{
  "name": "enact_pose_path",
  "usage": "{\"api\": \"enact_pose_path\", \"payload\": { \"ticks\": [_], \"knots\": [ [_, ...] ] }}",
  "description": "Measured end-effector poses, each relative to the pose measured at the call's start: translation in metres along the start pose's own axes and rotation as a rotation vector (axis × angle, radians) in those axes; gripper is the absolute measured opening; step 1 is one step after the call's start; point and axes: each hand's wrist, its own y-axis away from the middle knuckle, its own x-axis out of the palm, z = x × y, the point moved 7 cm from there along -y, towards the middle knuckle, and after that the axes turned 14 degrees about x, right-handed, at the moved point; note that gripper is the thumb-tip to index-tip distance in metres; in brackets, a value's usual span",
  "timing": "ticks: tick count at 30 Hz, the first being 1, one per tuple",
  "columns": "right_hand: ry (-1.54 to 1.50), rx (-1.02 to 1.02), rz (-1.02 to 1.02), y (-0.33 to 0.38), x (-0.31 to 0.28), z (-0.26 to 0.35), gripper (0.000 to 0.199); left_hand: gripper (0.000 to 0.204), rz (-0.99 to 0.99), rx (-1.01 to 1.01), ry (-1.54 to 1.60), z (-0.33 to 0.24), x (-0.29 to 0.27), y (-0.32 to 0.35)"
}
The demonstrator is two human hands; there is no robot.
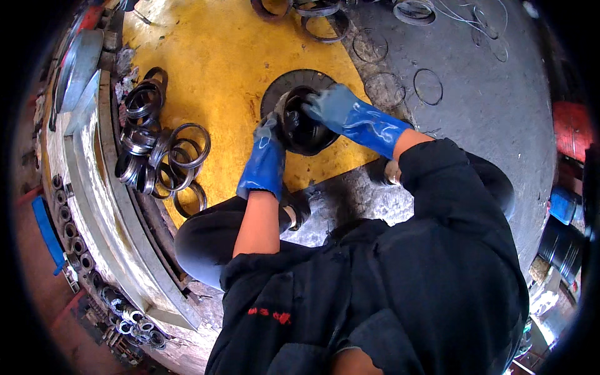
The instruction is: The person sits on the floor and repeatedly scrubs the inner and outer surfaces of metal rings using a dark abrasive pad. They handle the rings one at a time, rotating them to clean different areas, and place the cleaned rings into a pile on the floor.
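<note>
A black, hollow round part (307,139), shaped like a deep bowl or drum, is tilted so that its opening shows dark and glossy inside. My left hand (267,129), in a long blue rubber glove with a greyish palm, grips its left rim. My right hand (330,107), gloved the same way, reaches to the upper right of the opening. Motion smears its fingers, so whether they hold anything is unclear. Just behind the part, a flat dark disc (275,90) lies on the yellow-painted floor (225,81).
Left of me, black metal rings (190,153) lie heaped beside a long metal channel (115,206). More rings (325,25) sit at the far edge, and thin hoops (428,86) lie on the grey floor to the right. Small ring parts (134,322) line the lower left.
</note>
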Motion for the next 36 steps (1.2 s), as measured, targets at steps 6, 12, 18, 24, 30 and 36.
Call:
{"api": "enact_pose_path", "payload": {
  "ticks": [6, 12, 18, 24, 30, 36],
  "knots": [
    [0.031, -0.148, -0.167, -0.031, 0.064, -0.015, 0.031, 0.039, -0.106, -0.046, 0.297, -0.036, 0.012, 0.014],
    [-0.141, 0.253, 0.160, 0.012, 0.079, -0.007, 0.033, 0.037, -0.123, -0.074, 0.281, -0.015, 0.023, 0.006],
    [-1.318, 0.594, 0.630, 0.010, 0.148, 0.029, 0.029, 0.037, -0.032, 0.038, 0.306, -0.050, 0.024, 0.025],
    [-1.700, 0.945, 0.694, 0.024, 0.134, 0.004, 0.044, 0.037, -0.077, 0.100, 0.229, -0.044, 0.028, 0.016],
    [-0.558, 0.188, 0.072, -0.008, 0.076, -0.012, 0.043, 0.034, -0.132, 0.213, 0.111, -0.021, 0.010, -0.004],
    [-1.133, 0.457, 0.363, -0.020, 0.047, -0.013, 0.038, 0.029, -0.140, 0.211, 0.141, -0.019, 0.012, -0.010]
  ]
}}
